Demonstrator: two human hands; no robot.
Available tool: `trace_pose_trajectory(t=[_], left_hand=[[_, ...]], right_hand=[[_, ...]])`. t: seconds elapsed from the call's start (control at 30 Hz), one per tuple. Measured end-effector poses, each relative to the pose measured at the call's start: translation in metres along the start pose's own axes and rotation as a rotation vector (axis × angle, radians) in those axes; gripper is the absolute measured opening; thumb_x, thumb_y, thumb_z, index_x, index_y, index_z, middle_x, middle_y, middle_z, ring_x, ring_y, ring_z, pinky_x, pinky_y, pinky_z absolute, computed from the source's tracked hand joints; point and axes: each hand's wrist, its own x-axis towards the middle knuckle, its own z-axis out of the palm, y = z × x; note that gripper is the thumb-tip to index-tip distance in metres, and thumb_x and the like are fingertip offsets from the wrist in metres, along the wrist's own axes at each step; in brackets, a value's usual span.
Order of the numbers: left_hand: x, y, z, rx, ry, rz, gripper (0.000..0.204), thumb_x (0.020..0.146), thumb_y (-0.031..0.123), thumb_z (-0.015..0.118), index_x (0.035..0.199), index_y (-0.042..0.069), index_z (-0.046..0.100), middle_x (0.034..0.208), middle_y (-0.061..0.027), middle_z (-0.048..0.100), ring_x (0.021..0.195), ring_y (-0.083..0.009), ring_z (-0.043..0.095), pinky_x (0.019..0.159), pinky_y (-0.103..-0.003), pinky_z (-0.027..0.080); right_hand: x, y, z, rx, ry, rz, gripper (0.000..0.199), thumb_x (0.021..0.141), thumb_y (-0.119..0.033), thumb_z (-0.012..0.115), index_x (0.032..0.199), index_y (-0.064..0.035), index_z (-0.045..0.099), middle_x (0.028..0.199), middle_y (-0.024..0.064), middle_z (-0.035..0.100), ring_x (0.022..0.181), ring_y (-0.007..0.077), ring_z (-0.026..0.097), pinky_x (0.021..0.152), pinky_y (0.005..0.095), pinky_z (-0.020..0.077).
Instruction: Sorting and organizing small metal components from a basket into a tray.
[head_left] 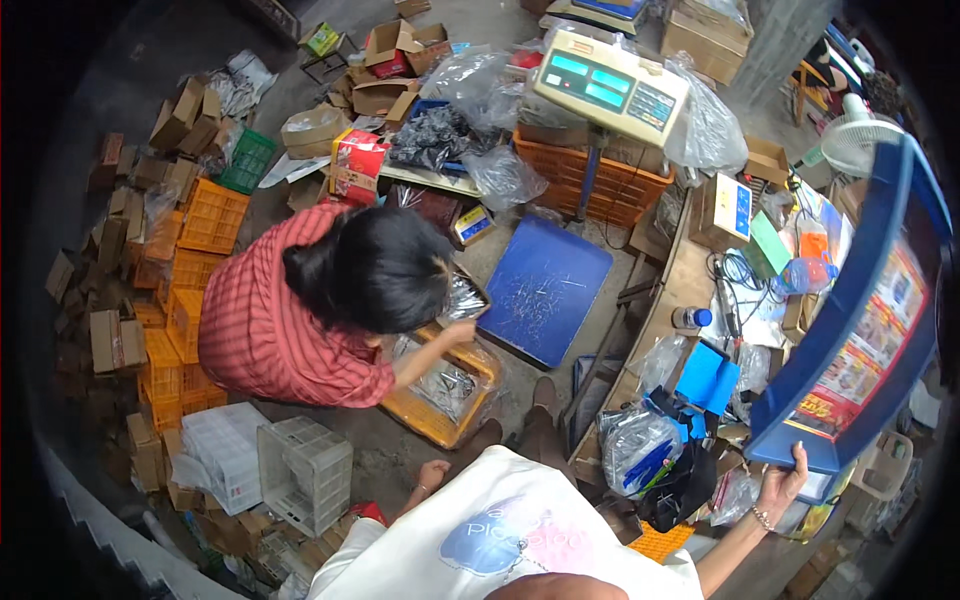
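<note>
My right hand (783,482) grips the lower edge of a large blue plastic frame (872,290) that stands tilted at the far right, with a colourful printed sheet (850,370) showing inside it. On the other side, my left hand (433,474) hangs low beside my leg, its fingers loosely curled and nothing visible in them. In front of me, a person in a red checked shirt (285,315) bends over an orange tray (430,425) with a clear plastic bag in it. That person's hand (458,333) is at a small box of wrapped silvery pieces (465,298).
A scale with a blue platform (545,290) and raised display (612,88) stands ahead. A cluttered workbench (680,290) runs along the right, with a fan (860,135) behind. Orange crates (190,310), pale crates (305,480) and cardboard boxes (115,340) crowd the left.
</note>
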Motion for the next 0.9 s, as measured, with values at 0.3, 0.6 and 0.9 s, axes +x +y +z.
trace_pose_trajectory(t=[0.3, 0.6, 0.9], left_hand=[[0.035, -0.037, 0.017, -0.011, -0.084, 0.076, 0.02, 0.079, 0.011, 0.054, 0.092, 0.002, 0.066, 0.088, -0.0119, 0.067, 0.082, -0.0196, 0.062, 0.076, -0.031, 0.047], [0.079, 0.021, 0.007, 0.016, -0.066, -0.011, 0.02, 0.079, 0.01, 0.055, 0.092, 0.003, 0.067, 0.088, -0.0114, 0.067, 0.082, -0.0191, 0.062, 0.076, -0.03, 0.047], [0.087, 0.029, -0.001, -0.057, -0.029, -0.026, 0.02, 0.078, 0.01, 0.055, 0.092, 0.003, 0.067, 0.088, -0.0108, 0.067, 0.082, -0.0186, 0.062, 0.076, -0.03, 0.047]], right_hand=[[0.003, 0.057, 0.079, -0.546, -0.157, 0.125, 0.019, 0.067, -0.002, 0.059, 0.086, -0.001, 0.06, 0.075, 0.0065, 0.061, 0.064, 0.0155, 0.06, 0.054, 0.0254, 0.05], [0.014, 0.197, 0.114, -0.878, -0.294, 0.461, 0.011, 0.067, -0.004, 0.059, 0.075, 0.0023, 0.06, 0.069, 0.0098, 0.06, 0.047, 0.0194, 0.056, 0.034, 0.0259, 0.0429], [-0.024, 0.259, 0.111, -1.013, -0.435, 0.653, 0.025, 0.071, -0.002, 0.06, 0.095, -0.0001, 0.055, 0.081, 0.0107, 0.062, 0.066, 0.023, 0.062, 0.045, 0.0329, 0.0548]])
